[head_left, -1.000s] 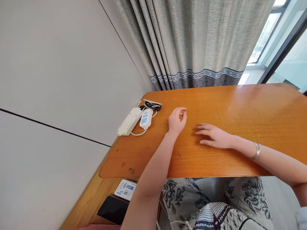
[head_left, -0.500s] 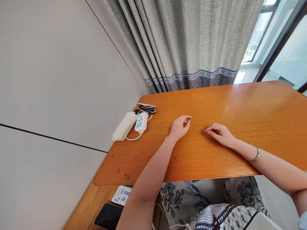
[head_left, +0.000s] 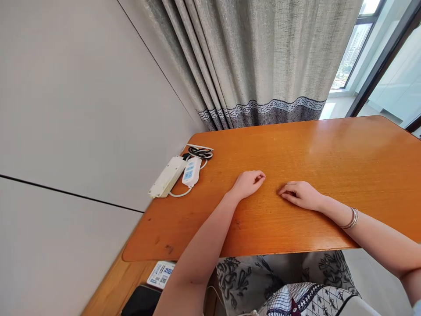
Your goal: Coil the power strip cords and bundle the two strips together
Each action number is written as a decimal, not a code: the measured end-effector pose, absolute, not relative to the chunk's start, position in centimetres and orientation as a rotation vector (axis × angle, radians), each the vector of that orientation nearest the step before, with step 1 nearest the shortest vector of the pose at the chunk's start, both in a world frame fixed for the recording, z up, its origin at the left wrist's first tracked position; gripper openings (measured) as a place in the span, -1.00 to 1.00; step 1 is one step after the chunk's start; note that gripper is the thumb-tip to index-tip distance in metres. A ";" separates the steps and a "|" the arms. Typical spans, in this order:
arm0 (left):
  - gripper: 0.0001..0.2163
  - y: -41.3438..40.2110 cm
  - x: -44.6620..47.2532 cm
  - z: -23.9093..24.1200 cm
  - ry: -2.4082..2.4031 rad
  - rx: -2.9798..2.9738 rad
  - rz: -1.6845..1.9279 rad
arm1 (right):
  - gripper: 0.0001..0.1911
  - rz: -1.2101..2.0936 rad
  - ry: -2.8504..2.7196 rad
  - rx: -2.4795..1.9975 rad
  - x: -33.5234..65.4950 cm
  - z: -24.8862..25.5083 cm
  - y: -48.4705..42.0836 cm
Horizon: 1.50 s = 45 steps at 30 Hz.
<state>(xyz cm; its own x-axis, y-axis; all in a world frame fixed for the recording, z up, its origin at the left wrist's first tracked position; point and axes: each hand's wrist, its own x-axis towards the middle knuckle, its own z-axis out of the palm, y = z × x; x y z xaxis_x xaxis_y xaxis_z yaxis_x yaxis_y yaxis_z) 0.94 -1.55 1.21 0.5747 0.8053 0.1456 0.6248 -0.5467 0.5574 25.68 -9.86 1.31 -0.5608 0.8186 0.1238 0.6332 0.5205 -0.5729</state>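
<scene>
My left hand (head_left: 250, 184) rests on the wooden table (head_left: 329, 162), its fingers curled in and the thumb drawn up to them. Nothing shows in it. A short distance to its right lies my right hand (head_left: 301, 195), loosely bent. Its thumb stands slightly apart from the fingers, and no object is visible between them. The two hands point toward each other without touching. Silver bracelets (head_left: 354, 218) circle the right wrist.
At the table's left edge lie a white power strip (head_left: 168, 176), a white socket unit with blue markings (head_left: 192, 172) and coiled cables (head_left: 200, 152). Below that corner are a dark phone-like object (head_left: 142, 301) and a white labelled box (head_left: 160, 274). A grey curtain (head_left: 279, 52) hangs behind.
The left hand's fingers and thumb have closed closer together. Both hands sit slightly lower in the picture, and the whole view has shifted a little.
</scene>
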 end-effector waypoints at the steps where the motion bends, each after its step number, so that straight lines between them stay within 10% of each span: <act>1: -0.83 -1.5 1.0 1.2 1.139 2.362 0.513 | -0.72 0.663 -2.386 -1.236 25.7 1.4 -9.9; 35: -0.84 -1.3 1.2 0.2 1.143 2.270 0.579 | -0.65 0.578 -2.514 -1.349 25.6 2.0 -10.3; 45: -0.57 2.5 -3.0 2.5 1.636 2.262 1.134 | -0.66 0.616 -2.496 -1.351 25.7 1.9 -10.3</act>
<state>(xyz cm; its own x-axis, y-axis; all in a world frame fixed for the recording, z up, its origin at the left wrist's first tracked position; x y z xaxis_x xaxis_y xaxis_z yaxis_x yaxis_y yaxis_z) -3.02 2.54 2.45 0.1308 0.8602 0.4929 0.7633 -0.4046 0.5036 25.71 -10.27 1.85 -0.5451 0.8383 0.0071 0.7386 0.4843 -0.4689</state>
